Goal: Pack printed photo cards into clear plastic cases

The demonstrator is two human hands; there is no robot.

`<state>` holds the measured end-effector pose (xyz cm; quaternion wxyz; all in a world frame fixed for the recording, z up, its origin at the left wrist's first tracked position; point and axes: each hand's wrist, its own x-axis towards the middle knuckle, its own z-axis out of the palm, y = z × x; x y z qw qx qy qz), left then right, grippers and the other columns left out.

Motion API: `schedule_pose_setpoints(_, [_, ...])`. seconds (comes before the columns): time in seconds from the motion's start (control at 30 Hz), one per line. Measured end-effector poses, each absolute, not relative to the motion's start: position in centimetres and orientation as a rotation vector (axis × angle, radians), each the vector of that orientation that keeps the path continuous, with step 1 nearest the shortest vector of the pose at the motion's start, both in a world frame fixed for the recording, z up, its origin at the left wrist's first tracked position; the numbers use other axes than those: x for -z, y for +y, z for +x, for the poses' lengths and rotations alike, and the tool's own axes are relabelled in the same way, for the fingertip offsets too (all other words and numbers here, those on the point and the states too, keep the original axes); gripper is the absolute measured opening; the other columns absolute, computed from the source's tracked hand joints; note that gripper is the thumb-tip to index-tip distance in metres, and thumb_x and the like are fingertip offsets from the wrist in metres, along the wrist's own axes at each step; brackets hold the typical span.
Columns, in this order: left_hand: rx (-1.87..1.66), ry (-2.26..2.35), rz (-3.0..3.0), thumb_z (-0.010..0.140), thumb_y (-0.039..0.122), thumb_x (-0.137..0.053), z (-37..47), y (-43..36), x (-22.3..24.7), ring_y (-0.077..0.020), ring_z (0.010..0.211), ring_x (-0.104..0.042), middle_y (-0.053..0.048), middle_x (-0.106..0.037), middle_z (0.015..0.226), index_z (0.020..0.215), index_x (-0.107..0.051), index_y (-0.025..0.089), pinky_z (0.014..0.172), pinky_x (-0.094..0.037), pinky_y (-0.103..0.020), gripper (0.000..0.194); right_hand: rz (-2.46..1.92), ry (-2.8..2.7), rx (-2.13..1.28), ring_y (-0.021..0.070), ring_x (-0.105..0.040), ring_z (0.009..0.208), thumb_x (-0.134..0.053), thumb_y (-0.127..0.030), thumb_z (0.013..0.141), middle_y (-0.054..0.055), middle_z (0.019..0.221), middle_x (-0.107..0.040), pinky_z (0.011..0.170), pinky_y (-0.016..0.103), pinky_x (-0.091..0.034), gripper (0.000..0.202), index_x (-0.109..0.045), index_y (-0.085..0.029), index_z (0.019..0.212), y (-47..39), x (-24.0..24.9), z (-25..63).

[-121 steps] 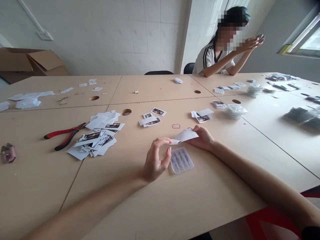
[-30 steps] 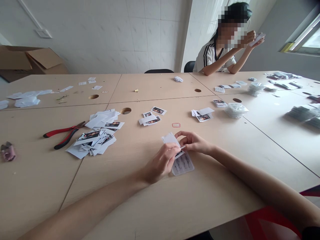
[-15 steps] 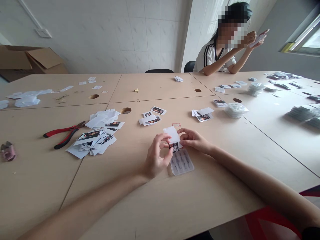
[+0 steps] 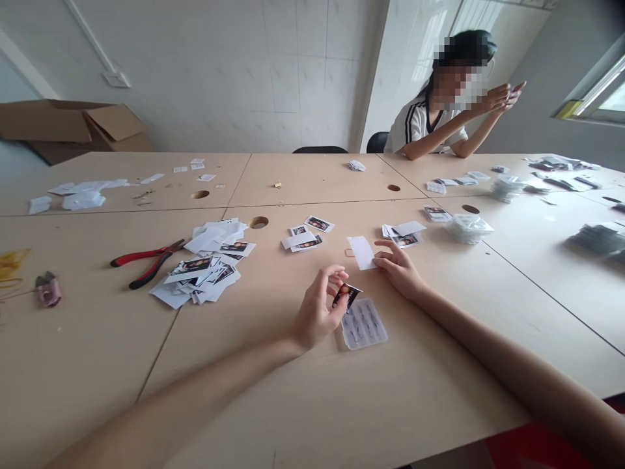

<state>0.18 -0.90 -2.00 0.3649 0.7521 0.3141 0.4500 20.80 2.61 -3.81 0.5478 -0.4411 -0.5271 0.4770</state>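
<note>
Printed card (image 4: 344,296) and white slip (image 4: 361,253) held apart

The left hand (image 4: 318,307) pinches the printed card between thumb and fingers at the far-left corner of the clear case (image 4: 366,327) (whether they touch, I cannot tell). The right hand (image 4: 399,268) pinches the white slip's right edge, farther out over the surface (image 4: 293,410).

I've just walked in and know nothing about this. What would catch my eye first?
Probably the middle, where the left hand holds a small, dark printed paper card close to a flat, translucent plastic case and the right hand holds a plain white paper card. To the left, red-and-black-handled pliers lie beside a loose heap of white and printed cards. At the upper right sits a person in a black-striped white top.
</note>
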Motion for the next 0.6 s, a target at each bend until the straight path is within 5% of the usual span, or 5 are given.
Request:
schedule_pose_setpoints(0.23, [-1.131, 0.900, 1.613, 0.072, 0.017, -0.055, 0.4, 0.3, 2.9, -0.0101, 0.078, -0.055, -0.005, -0.052, 0.096, 0.101, -0.038, 0.021, 0.066, -0.047, -0.022, 0.034, -1.004, -1.041, -1.192, 0.0067, -0.048, 0.058, -0.065, -0.026, 0.063, -0.002, 0.069, -0.057, 0.057, 0.020, -0.038, 0.020, -0.059, -0.018, 0.080, 3.3, 3.6, 20.0])
schedule_pose_setpoints(0.6, [-1.152, 0.949, 1.375, 0.069, 0.014, -0.059, 0.2, 0.2, 3.2, -0.0120, 0.079, -0.055, -0.008, -0.055, 0.097, 0.100, -0.047, 0.018, 0.067, -0.048, -0.026, 0.033, -0.872, -1.040, -1.648, 0.0049, -0.047, 0.049, -0.054, -0.005, 0.071, 0.001, 0.054, -0.054, 0.050, 0.018, -0.042, 0.018, -0.047, -0.013, 0.057, 9.9, -6.5, 3.4])
